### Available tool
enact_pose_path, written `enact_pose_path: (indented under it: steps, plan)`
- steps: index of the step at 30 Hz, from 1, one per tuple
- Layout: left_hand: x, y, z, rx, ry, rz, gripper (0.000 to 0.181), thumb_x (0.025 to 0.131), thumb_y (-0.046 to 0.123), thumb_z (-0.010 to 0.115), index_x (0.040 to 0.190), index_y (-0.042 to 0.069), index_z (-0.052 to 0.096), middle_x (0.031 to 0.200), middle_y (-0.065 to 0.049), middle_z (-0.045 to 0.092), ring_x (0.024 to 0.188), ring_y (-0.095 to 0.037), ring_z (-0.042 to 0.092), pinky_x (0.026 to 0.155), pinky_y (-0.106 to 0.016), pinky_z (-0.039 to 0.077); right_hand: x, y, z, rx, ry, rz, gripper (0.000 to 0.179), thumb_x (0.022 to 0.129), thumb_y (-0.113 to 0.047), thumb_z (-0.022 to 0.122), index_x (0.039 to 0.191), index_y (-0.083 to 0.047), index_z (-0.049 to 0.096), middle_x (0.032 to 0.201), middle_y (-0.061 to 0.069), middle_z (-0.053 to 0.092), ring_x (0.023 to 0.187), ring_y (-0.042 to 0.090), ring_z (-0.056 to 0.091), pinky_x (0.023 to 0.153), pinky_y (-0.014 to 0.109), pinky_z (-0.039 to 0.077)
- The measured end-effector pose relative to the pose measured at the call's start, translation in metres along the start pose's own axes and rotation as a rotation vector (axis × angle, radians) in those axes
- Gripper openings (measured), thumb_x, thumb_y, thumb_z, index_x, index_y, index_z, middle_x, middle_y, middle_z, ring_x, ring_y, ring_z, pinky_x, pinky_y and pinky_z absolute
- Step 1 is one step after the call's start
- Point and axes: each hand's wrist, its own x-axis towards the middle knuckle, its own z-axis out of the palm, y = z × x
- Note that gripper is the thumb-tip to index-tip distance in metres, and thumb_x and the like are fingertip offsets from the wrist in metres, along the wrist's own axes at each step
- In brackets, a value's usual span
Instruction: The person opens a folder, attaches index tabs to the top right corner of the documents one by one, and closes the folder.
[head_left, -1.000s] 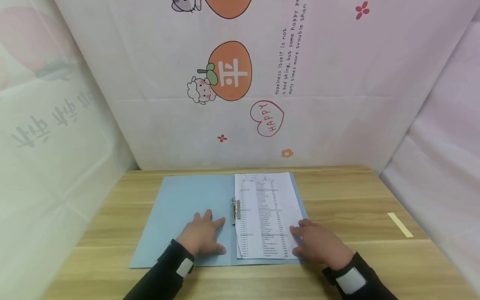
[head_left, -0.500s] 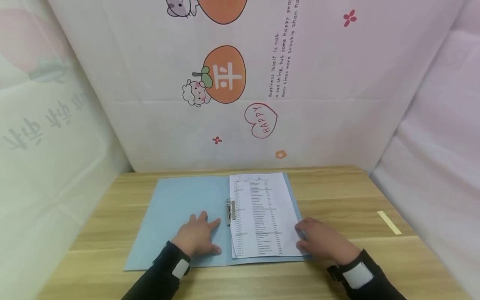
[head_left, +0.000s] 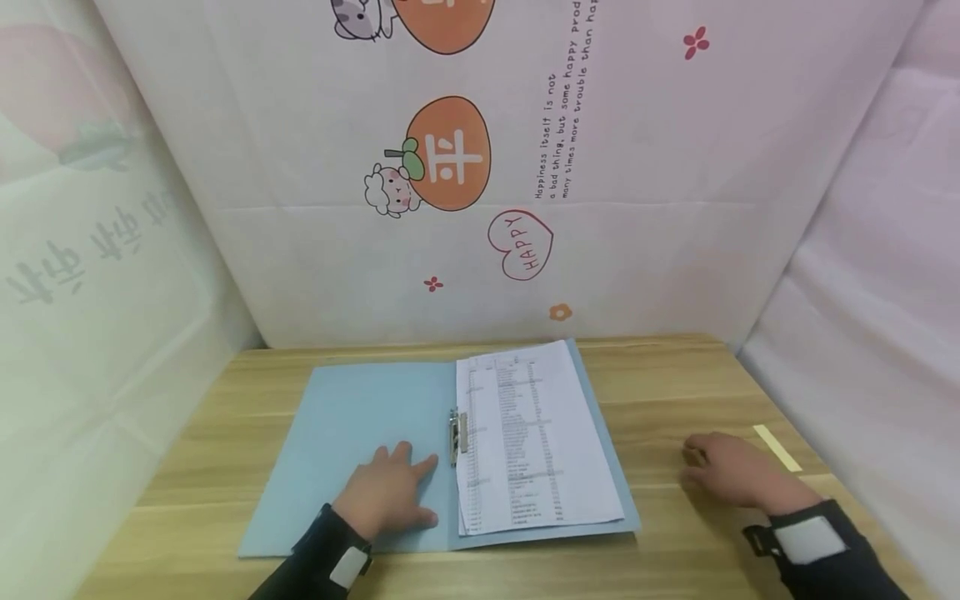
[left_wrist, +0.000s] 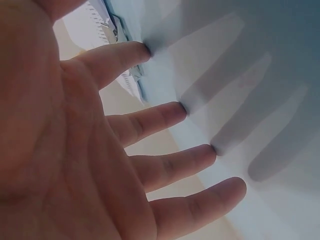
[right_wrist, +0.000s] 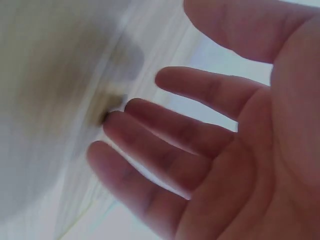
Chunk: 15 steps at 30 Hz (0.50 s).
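Note:
A light blue folder (head_left: 352, 417) lies spread on the wooden table. Printed sheets (head_left: 517, 442) rest on its right half, beside a metal clip (head_left: 454, 437) near the spine. My left hand (head_left: 386, 492) rests on the folder's left cover with fingers spread; in the left wrist view its fingertips (left_wrist: 180, 108) meet the blue surface. My right hand (head_left: 738, 471) is over the table to the right of the folder, apart from it. In the right wrist view its fingers (right_wrist: 165, 135) are loosely extended and hold nothing. The folder's right cover lifts slightly along its lower right edge.
A pale yellow strip (head_left: 777, 447) is stuck on the table (head_left: 675, 400) at the right, close to the right hand. White printed cloth (head_left: 637, 250) hangs behind the table and along both sides.
The right hand has let go of the folder's right edge and moved right over the table. The right cover with its sheets now sits tilted up a little. The left hand stays on the cover.

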Motion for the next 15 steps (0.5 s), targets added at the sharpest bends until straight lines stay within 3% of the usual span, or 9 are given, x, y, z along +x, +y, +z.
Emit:
enact_pose_path:
  steps: [5, 9, 13, 15]
  plan:
    - [-0.008, -0.001, 0.002, 0.004, -0.001, -0.006, 0.079, 0.072, 0.057, 0.082, 0.14, 0.023, 0.061, 0.141, -0.02, 0.048, 0.124, -0.049, 0.045, 0.087, -0.069, 0.043, -0.01, 0.043, -0.012, -0.062, 0.07, 0.035, 0.039, 0.091, -0.019, 0.069, 0.112, 0.013, 0.062, 0.099, 0.027, 0.067, 0.091, 0.046, 0.064, 0.077, 0.059, 0.05]
    - [-0.014, 0.001, 0.002, 0.021, 0.013, -0.006, 0.076, 0.075, 0.056, 0.08, 0.139, 0.021, 0.061, 0.143, -0.021, 0.047, 0.126, -0.051, 0.042, 0.089, -0.072, 0.04, -0.019, 0.071, -0.018, -0.094, 0.098, 0.092, 0.044, 0.091, -0.02, 0.068, 0.111, 0.018, 0.059, 0.1, 0.034, 0.064, 0.092, 0.052, 0.061, 0.078, 0.062, 0.048]
    - [-0.021, 0.005, 0.0, 0.024, 0.028, -0.013, 0.072, 0.079, 0.054, 0.077, 0.138, 0.017, 0.061, 0.148, -0.022, 0.042, 0.134, -0.054, 0.033, 0.095, -0.075, 0.032, -0.027, 0.091, -0.017, -0.068, 0.069, 0.146, 0.047, 0.09, -0.02, 0.07, 0.108, 0.02, 0.054, 0.085, 0.022, 0.063, 0.076, 0.037, 0.061, 0.068, 0.052, 0.049]
    - [-0.024, 0.008, -0.002, 0.029, 0.031, -0.016, 0.07, 0.081, 0.053, 0.075, 0.138, 0.016, 0.061, 0.15, -0.022, 0.04, 0.137, -0.053, 0.029, 0.098, -0.075, 0.027, -0.03, 0.098, -0.015, -0.061, 0.058, 0.152, 0.047, 0.09, -0.018, 0.068, 0.108, 0.022, 0.052, 0.085, 0.023, 0.062, 0.076, 0.038, 0.061, 0.068, 0.053, 0.049]
